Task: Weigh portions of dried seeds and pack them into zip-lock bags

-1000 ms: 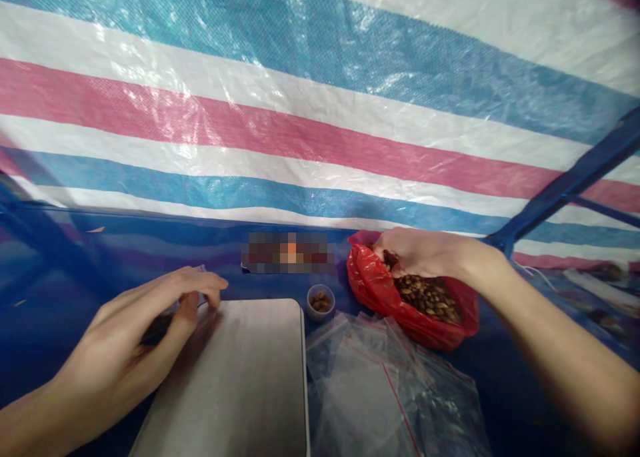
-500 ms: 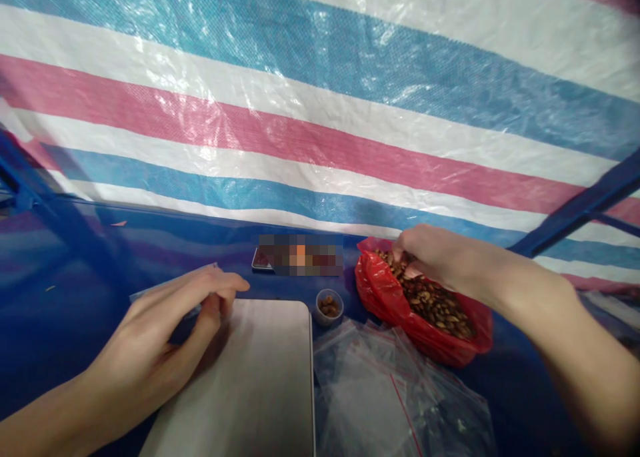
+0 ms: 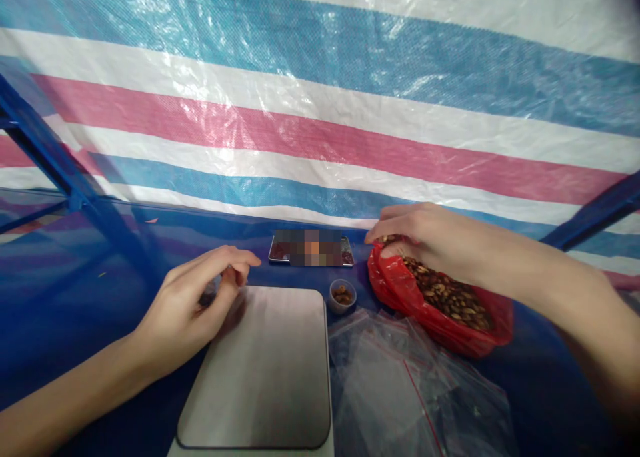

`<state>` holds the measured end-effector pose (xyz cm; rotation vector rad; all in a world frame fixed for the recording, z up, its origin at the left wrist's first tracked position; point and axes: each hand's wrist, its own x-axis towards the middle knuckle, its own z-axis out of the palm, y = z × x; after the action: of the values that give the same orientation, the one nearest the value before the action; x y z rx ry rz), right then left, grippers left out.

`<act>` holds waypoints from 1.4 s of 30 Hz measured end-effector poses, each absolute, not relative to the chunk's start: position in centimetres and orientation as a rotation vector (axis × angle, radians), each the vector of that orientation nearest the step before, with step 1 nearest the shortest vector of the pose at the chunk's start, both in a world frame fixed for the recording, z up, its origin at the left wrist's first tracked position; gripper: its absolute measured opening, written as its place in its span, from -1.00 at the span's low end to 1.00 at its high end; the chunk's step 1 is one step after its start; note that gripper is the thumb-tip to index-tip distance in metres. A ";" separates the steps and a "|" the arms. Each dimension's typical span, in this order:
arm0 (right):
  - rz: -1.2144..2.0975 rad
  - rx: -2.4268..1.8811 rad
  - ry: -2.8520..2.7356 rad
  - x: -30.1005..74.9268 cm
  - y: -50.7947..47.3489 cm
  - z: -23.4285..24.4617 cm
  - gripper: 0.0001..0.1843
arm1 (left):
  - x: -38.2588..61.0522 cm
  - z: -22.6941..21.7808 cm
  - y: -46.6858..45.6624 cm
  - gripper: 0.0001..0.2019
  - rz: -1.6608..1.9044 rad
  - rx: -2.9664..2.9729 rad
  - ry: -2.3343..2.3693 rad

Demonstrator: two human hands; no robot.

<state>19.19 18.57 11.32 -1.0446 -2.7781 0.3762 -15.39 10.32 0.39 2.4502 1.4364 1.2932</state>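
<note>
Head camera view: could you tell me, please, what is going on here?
The person's right hand is at the far-left end of an open red plastic bag of brown nut-like pieces. The left hand is curled by the far-left corner of a metal-topped scale; whether it holds anything is hard to tell. A small clear cup of brown bits stands near the scale's far-right corner; clear zip bags lie right of the scale.

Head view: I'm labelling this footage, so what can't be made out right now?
All in the head view:
Left hand: what it may hold, mostly hidden by the hand itself.
Right hand: whether it grips anything, hidden by the hand itself.
Phone: most of the screen, covered by pixelation.
Metal-topped scale: front end, cut off by the bottom edge.
Zip bags: lower ends, same edge.
</note>
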 end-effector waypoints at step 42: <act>0.574 -0.829 -2.898 14.3 15.6 9.0 -0.72 | -14.9 0.5 10.1 -0.69 1.195 2.398 1.256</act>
<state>14.34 15.58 9.04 -0.8293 -2.8980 0.5745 -14.92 10.07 0.50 2.3977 1.2563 1.1948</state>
